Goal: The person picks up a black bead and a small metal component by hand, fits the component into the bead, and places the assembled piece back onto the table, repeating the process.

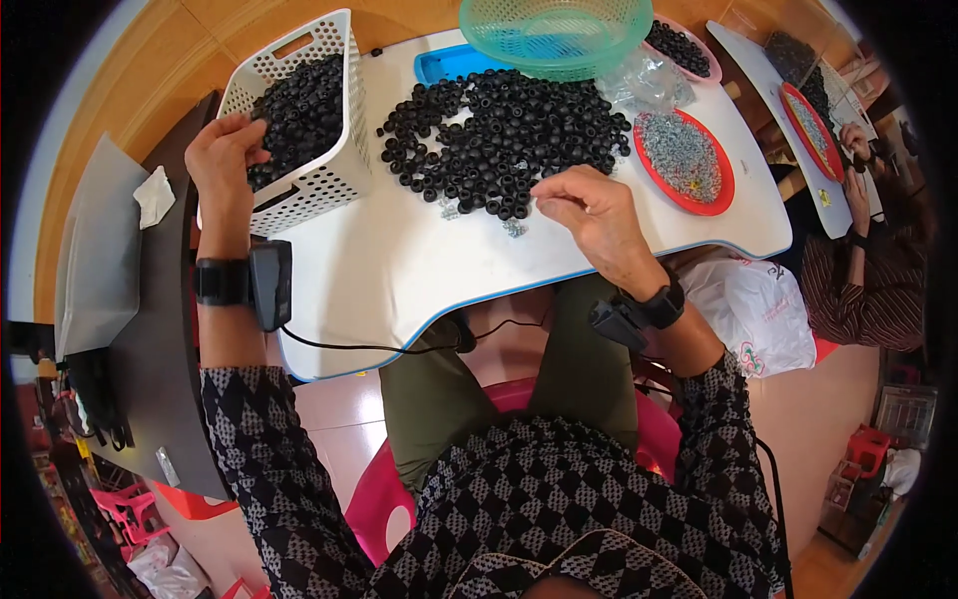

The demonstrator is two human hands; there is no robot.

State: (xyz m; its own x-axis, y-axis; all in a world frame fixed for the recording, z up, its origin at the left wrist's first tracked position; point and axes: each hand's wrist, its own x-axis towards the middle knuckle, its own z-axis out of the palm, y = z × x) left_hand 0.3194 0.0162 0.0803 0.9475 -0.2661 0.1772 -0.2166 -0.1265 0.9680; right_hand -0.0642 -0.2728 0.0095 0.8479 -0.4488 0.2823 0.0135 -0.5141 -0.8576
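My left hand (222, 165) hovers over the left rim of a white perforated basket (351, 125). Its thumb and fingers are loosely curled and apart, and no piece shows in them. Small round black plastic pieces with holes (304, 105) fill much of the basket. At the near right edge of a broad pile of the same black pieces (509, 125), my right hand (599, 220) has thumb and forefinger drawn together. Whatever lies between those fingertips is too small to make out. Small clear or silvery bits (514, 229) lie at the pile's near edge.
Right of the pile sits a red tray (725, 190) heaped with small silvery parts (684, 155). Behind are a clear plastic bag (647, 80), green strainer baskets (554, 40), and a blue tray (449, 65). A co-worker's hands (855, 140) show at another table, far right.
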